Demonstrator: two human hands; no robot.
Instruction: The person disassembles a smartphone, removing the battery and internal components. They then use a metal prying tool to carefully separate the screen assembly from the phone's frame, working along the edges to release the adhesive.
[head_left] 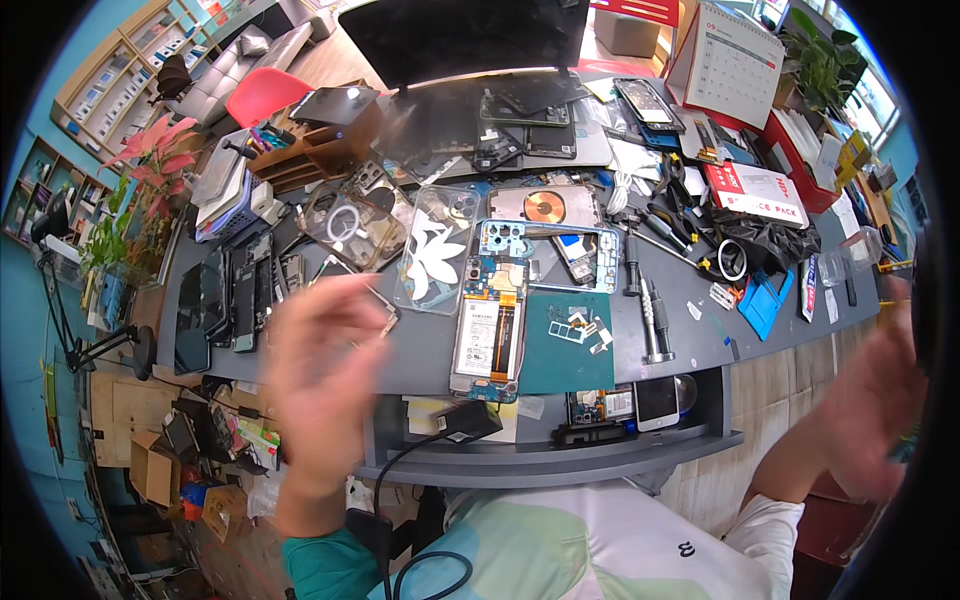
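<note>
My left hand (pixel 322 375) is raised over the left front of the desk, blurred, its fingers loosely curved with a gap between thumb and forefinger. Nothing shows between them. Far to the right, past the desk's end, my right hand (pixel 872 405) is smeared by motion and partly cut by the rim; its fingers look stretched apart. Between the hands lies an opened phone (pixel 490 335) with its battery and circuit board bare. It overlaps a green mat (pixel 568 362), which carries small metal parts (pixel 575 328). Behind it are a blue phone frame (pixel 605 262) and a clear case with a white flower pattern (pixel 432 262).
Screwdrivers (pixel 655 318) stand right of the mat, near a blue plastic tray (pixel 766 305). An open drawer (pixel 550 460) holds a white phone (pixel 657 404). A black cable (pixel 385 490) hangs at the front. A monitor (pixel 465 40) and calendar (pixel 728 65) stand behind.
</note>
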